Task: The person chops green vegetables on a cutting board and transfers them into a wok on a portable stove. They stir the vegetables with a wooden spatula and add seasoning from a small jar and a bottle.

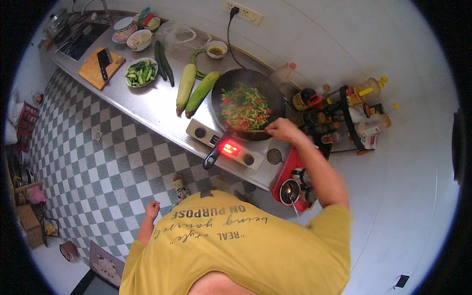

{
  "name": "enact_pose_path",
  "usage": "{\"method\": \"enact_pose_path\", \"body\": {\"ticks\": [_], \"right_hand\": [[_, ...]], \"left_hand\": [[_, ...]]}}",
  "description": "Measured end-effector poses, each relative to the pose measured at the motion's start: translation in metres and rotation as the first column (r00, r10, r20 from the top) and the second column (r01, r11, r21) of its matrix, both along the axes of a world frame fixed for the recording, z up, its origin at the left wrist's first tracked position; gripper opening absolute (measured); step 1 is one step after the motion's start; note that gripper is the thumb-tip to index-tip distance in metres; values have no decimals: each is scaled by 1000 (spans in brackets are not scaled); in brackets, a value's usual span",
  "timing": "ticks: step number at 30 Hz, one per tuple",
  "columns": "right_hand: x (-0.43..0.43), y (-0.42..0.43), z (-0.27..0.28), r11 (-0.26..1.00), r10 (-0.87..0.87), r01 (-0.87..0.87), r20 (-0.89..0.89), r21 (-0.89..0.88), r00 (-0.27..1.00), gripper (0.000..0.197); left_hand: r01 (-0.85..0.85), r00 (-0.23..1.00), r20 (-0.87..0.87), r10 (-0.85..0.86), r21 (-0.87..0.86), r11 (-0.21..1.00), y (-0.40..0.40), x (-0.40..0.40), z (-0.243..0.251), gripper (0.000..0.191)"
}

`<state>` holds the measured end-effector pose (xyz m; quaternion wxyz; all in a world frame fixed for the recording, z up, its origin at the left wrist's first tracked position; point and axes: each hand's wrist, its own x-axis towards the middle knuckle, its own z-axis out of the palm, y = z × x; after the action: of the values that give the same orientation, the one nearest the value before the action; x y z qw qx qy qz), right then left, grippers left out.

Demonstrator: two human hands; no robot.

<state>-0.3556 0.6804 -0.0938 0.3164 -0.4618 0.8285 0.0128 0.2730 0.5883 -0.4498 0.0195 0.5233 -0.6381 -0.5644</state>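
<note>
My right hand (284, 129) grips the handle of a wooden spatula (254, 131) at the near right rim of a dark wok (276, 86). The spatula's far end is lost among chopped green vegetables and red pieces (245, 107) in the wok. Light steam hangs over the food. Under the wok, an electric cooktop (254, 156) shows a lit red display, and the wok's black handle (211, 158) juts out over the counter's front edge. Down by my left side, away from the counter, my left hand (152, 210) hangs with fingers curled and nothing visible in it.
Left of the wok lie corn cobs (186, 86), dark cucumbers (164, 64) and a plate of cut cucumber (141, 73). A cleaver (104, 62) rests on a wooden cutting board (86, 75). Bottles crowd a rack (348, 114) at right, beside a red tray (284, 173).
</note>
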Motion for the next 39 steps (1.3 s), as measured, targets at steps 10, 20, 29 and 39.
{"method": "enact_pose_path", "body": {"ticks": [10,20,29,39], "right_hand": [[19,-94,-27,888,-285,204,-146,-412,947,23],[27,-43,-6,976,-86,26,-277,-214,957,27],[7,-38,-15,984,70,-106,-235,-145,970,29],[-18,-75,-56,982,-187,168,-383,-84,905,27]], "left_hand": [[68,997,45,-65,-78,995,-47,-44,32,15],[123,985,124,-117,-37,992,-19,19,-26,12],[18,999,45,-16,-47,999,-34,-18,2,15],[23,1000,-2,-23,-17,1000,-12,-26,14,15]]}}
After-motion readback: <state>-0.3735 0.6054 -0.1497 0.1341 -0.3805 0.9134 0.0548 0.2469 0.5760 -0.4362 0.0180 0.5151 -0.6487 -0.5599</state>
